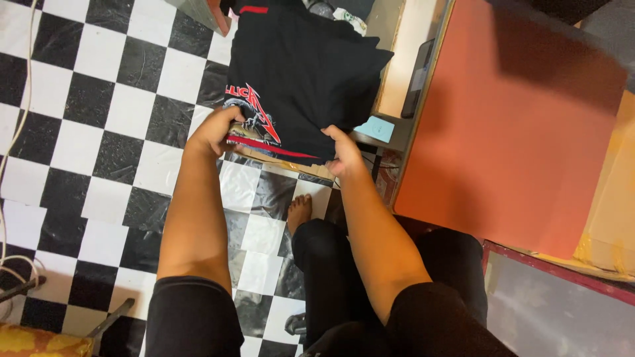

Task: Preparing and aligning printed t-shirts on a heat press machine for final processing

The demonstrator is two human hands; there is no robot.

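A folded black T-shirt (301, 73) with a red and grey print and red trim lies in front of me, over a flat brown board. My left hand (215, 131) grips its near left edge by the print. My right hand (345, 153) pinches the near right corner. Both arms reach forward from black sleeves. My legs in black trousers and a bare foot (299, 211) show below the shirt.
A large orange-red surface (503, 125) stands to the right, with a dark phone (418, 79) and a light blue note (374, 128) beside it. Black-and-white checkered floor (99, 132) spreads to the left. A white cable (14, 145) runs down the left edge. A grey framed panel (562, 311) lies lower right.
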